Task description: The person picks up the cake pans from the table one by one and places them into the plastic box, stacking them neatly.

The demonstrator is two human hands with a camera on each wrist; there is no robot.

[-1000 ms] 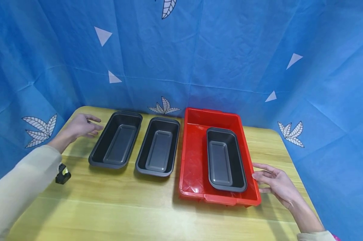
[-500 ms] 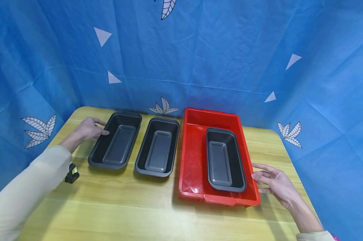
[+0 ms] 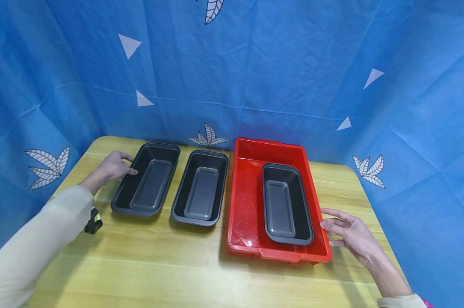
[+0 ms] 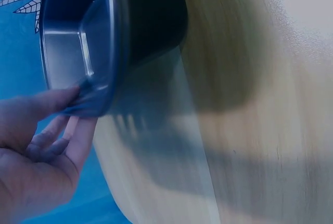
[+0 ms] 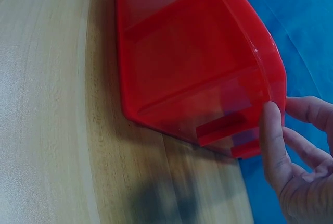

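Observation:
In the head view my left hand (image 3: 115,166) pinches the left long side of a dark grey loaf pan (image 3: 151,184), the leftmost pan on the table. Its thumb lies inside the rim and the fingers lie outside, below it, as the left wrist view shows on the loaf pan (image 4: 67,73). A second loaf pan (image 3: 201,192) stands beside it to the right. A third loaf pan (image 3: 282,209) sits inside a red plastic tray (image 3: 247,214). My right hand (image 3: 353,233) touches that tray's right rim with extended fingers; the right wrist view has fingertips (image 5: 271,110) against the red wall.
A light wooden table (image 3: 170,273) carries everything. Blue curtain (image 3: 232,68) with leaf and triangle prints rises behind and at both sides. A small black object (image 3: 93,221) shows at the left sleeve.
My left hand has moved right and slightly down, from beside the leftmost loaf pan to pinching its rim. The right hand stays at the tray, and the pans stay in place.

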